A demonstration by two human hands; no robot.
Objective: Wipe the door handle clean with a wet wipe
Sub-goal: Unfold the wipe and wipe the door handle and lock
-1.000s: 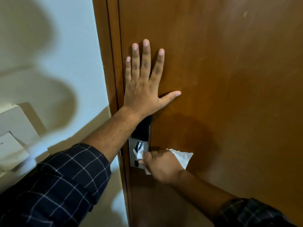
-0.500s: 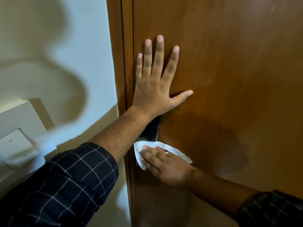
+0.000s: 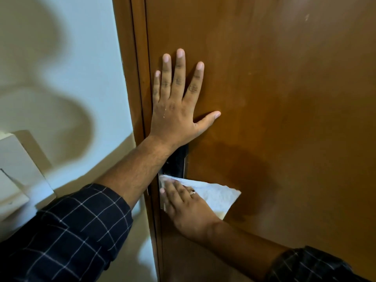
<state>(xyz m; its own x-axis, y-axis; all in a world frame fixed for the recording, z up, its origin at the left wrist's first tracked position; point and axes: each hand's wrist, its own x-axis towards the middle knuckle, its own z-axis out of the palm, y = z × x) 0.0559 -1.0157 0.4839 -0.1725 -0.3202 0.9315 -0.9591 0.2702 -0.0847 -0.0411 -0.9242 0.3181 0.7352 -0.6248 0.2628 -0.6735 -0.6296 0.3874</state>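
Note:
A brown wooden door (image 3: 274, 88) fills the right of the view. My left hand (image 3: 175, 106) lies flat on it with fingers spread, just above a black and metal lock plate (image 3: 177, 161). My right hand (image 3: 187, 206) presses a white wet wipe (image 3: 215, 196) flat over the lower part of that plate, fingers stretched out on top of the wipe. The handle itself is hidden under the wipe and hand. A ring shows on my right hand.
The door frame (image 3: 130, 78) runs down left of the door. A pale wall (image 3: 61, 68) with shadows lies left of it. A white switch box (image 3: 18, 176) is mounted on the wall at lower left.
My right hand went from pinching the wipe at the metal plate to laying it flat over the plate with fingers extended. My left hand stayed pressed on the door.

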